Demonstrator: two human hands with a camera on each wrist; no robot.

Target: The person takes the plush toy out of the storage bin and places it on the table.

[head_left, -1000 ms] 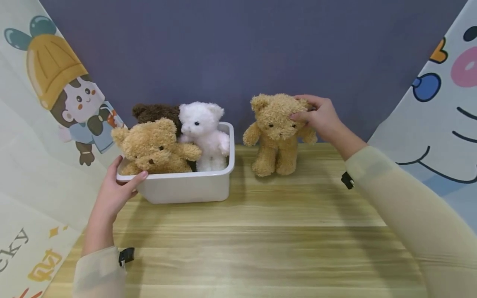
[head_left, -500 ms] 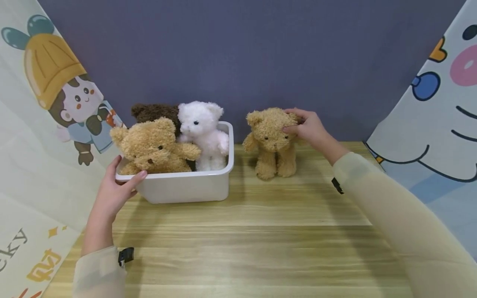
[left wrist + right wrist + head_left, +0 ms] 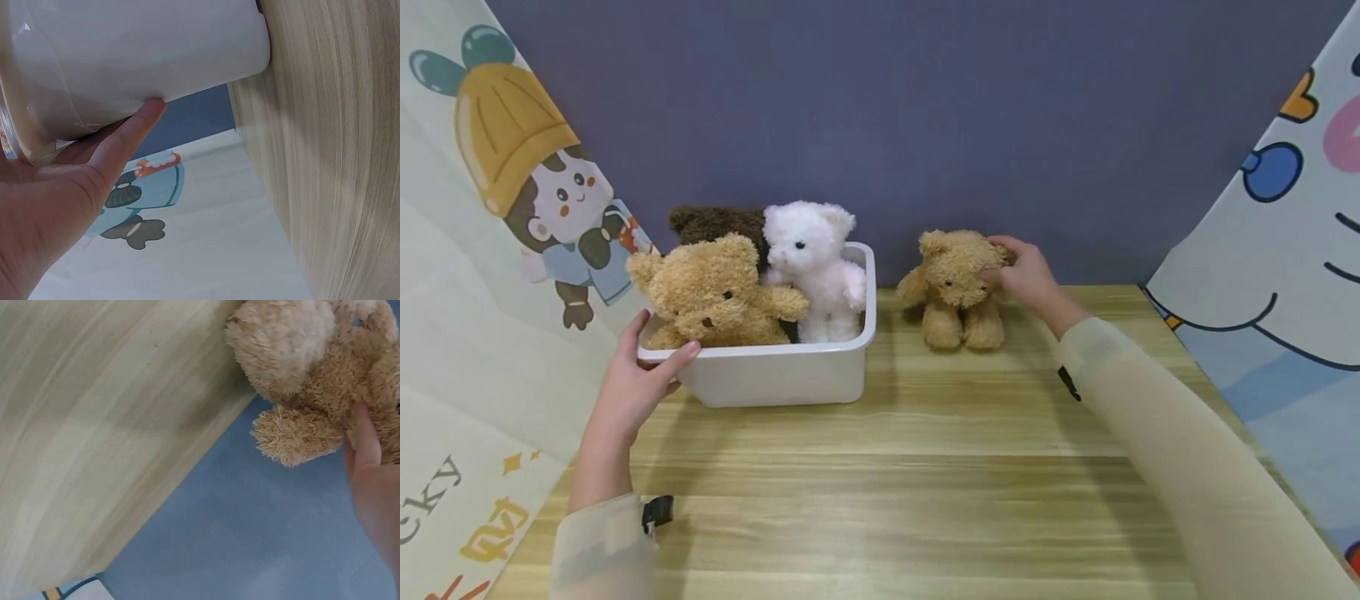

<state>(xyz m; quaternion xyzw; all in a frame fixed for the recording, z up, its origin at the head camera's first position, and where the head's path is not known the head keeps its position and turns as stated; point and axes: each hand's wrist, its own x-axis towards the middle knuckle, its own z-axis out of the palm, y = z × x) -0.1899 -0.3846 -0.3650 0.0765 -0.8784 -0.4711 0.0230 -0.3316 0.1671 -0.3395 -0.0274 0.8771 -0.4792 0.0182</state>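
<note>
A tan teddy bear [image 3: 961, 268] sits on the wooden tabletop against the back panel, facing forward. My right hand [image 3: 1028, 279] pinches the side of its head by the ear, thumb in front. In the right wrist view, my right hand's fingers [image 3: 367, 440] press into the curly fur. My left hand [image 3: 631, 390] holds the left front corner of a white plastic bin [image 3: 782, 377], thumb over the rim, other fingers along the outside wall. Another tan teddy bear [image 3: 703, 283] leans in the bin, beside a white teddy bear [image 3: 816, 250]. Behind them, a dark brown bear [image 3: 722, 222] is mostly hidden.
A blue-grey panel [image 3: 880, 108] rises at the tabletop's back edge. Printed cartoon sheets stand at the left [image 3: 482, 333] and right [image 3: 1270, 275]. Light wood tabletop [image 3: 880, 500] stretches in front of the bin and the lone bear.
My right hand has lowered the tan bear from upright to seated on the tabletop, its head moving down. The left hand and the bin have stayed in place.
</note>
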